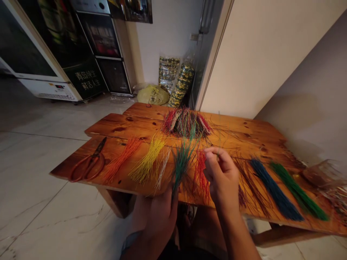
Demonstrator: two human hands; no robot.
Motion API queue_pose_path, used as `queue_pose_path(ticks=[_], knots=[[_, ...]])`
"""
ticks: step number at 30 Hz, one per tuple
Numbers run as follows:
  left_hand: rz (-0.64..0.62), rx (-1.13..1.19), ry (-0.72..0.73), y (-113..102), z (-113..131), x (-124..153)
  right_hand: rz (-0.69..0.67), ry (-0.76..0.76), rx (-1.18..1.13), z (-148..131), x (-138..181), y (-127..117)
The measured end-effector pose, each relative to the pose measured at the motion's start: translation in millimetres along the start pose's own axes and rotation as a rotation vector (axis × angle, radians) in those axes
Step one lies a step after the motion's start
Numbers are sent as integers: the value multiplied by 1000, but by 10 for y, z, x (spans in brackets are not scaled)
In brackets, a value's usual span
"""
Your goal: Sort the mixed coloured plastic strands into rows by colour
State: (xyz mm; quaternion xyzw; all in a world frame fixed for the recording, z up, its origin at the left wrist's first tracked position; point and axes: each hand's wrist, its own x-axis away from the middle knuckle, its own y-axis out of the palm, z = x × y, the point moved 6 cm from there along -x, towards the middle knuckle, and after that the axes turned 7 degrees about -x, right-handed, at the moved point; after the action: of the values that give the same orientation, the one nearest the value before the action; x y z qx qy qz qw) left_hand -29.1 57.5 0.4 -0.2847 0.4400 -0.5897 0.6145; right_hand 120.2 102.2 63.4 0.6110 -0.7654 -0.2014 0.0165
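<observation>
1. While the left hand closes around the lower end of a bunch of dark green strands, its fingers grip tightly, and the strands fan upward past the front edge of the wooden plank counter.
2. Raised over the counter, the right hand has its fingertips pinched narrowly together; any strand between them is too fine to tell. Loose red strands lie just beside this hand, and they are its nearest visible material.
3. Left of the hands, an orange bunch, a yellow bunch and a sparse white bunch lie in a row on the counter. Orange-handled scissors lie near its left end.
4. Right of the hands, a blue bundle and a green bundle lie side by side, with a clear container near the counter's right corner.
5. A mixed heap of red, white and green strands sits at the back centre of the counter.
6. Beyond the counter, a yellow plastic bag and two packed clear bags stand on the tiled floor against the wall.
</observation>
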Motion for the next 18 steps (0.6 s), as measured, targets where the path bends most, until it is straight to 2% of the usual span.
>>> queue_pose_path(ticks=[6, 13, 18], knots=[[-31, -230, 65, 91, -46, 51, -96, -41, 205, 15, -141, 68], [-199, -379, 107, 185, -58, 29, -220, -40, 365, 16, -185, 46], [-193, -407, 116, 188, -80, 31, -305, 122, 261, 137, -255, -20]])
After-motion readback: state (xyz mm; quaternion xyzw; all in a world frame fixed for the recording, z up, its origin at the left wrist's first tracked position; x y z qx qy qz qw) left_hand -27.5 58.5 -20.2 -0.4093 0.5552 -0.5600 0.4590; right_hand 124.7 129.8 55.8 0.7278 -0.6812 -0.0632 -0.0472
